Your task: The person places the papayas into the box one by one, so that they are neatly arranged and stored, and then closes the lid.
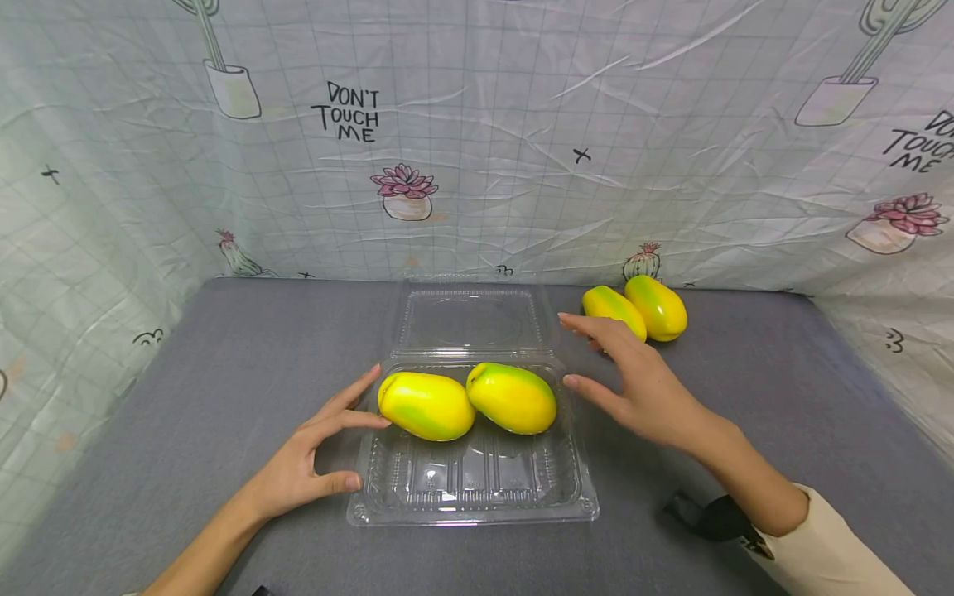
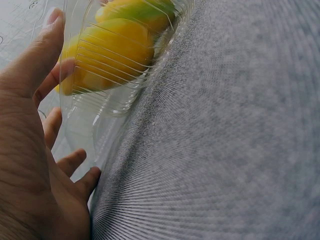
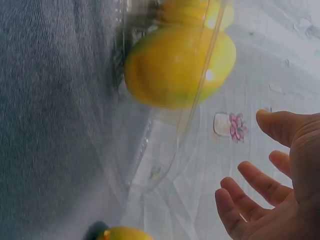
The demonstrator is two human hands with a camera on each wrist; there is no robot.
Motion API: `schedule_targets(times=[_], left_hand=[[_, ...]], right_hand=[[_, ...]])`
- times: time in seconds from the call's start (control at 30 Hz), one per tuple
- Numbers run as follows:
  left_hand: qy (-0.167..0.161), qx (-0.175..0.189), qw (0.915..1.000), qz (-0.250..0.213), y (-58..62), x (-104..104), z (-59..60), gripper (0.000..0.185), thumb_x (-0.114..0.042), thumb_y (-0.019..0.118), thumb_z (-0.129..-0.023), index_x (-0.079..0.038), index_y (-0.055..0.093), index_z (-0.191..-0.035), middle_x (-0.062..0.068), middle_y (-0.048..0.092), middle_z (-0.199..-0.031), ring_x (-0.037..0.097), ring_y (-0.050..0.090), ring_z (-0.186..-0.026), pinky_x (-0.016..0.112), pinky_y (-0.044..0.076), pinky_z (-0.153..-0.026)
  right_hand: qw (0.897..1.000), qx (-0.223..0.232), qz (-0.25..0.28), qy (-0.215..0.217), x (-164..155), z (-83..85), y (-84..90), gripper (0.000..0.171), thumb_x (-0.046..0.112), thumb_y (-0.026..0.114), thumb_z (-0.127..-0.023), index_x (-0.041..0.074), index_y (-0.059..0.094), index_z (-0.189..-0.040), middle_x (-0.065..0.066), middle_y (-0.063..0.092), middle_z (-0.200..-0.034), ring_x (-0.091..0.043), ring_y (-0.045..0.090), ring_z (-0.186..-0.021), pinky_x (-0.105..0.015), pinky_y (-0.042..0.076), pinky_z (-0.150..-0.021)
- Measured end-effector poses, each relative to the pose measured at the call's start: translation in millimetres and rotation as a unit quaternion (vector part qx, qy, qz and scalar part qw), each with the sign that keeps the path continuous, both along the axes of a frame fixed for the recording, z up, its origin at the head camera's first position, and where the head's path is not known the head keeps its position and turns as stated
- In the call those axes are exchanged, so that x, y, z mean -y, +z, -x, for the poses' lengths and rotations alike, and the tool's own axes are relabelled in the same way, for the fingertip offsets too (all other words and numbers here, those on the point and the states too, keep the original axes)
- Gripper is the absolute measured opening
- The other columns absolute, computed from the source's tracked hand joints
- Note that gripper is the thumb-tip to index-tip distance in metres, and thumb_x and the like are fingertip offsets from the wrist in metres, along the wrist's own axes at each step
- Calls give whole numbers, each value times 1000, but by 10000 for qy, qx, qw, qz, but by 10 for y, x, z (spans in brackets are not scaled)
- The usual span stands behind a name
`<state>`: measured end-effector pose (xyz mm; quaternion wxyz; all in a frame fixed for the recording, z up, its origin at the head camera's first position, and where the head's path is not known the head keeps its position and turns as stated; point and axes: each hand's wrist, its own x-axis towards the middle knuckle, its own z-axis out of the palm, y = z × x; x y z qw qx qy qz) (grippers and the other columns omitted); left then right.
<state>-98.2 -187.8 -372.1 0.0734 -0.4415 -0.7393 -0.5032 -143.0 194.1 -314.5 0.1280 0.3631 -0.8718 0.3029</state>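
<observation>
A clear plastic clamshell container (image 1: 477, 515) lies with its lid (image 1: 469, 319) folded back, away from me. Two yellow-green mangoes, a left one (image 1: 426, 406) and a right one (image 1: 513, 399), lie side by side across the far half of its base. My left hand (image 1: 301, 459) is at the container's left rim with fingers spread; whether a fingertip touches the left mango, I cannot tell. Beyond the right rim hovers my right hand (image 1: 644, 385), fingers extended and holding nothing. In the right wrist view its fingers (image 3: 257, 192) stand apart from the container.
Two more mangoes, one partly behind my right hand (image 1: 613, 310) and one farther right (image 1: 657, 309), lie at the back right of the grey table (image 1: 246, 372). A printed cloth (image 1: 484, 149) hangs behind. A dark strap-like object (image 1: 708, 515) is by the right wrist.
</observation>
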Motion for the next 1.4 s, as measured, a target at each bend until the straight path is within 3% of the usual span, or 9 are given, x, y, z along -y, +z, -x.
schedule_targets(times=[0.4,0.7,0.97,1.4], left_hand=[[-33,48,10000,-10,4,3,-5,47,-27,68,-78,-6,54,-118,32,17,-139,47,15,-126,28,19,-104],[-44,65,10000,-29,4,1,-5,47,-26,68,-78,-6,54,-118,32,17,-139,47,15,-126,28,18,-104],[-28,88,10000,-10,10,0,-8,47,-24,69,-77,-5,54,-118,32,17,-139,47,15,-126,27,18,-104],[45,60,10000,47,9,7,-7,47,-27,68,-78,-7,54,-118,31,18,-139,46,16,-127,27,19,-104]], right_hand=[[9990,-175,233,-329,-180,84,37,68,14,72,-75,16,37,-134,1,46,-127,-16,46,-111,-20,38,-88],[9957,-110,163,-909,-343,169,-8,59,17,67,-80,16,40,-133,2,45,-129,-21,49,-108,-38,42,-81],[9923,-26,192,-1220,-471,258,-76,57,18,65,-82,20,40,-133,1,44,-130,-28,53,-99,-42,43,-79],[9847,-17,166,-1733,-681,391,-155,51,18,61,-85,12,41,-132,-11,48,-123,-33,51,-100,-48,43,-74]])
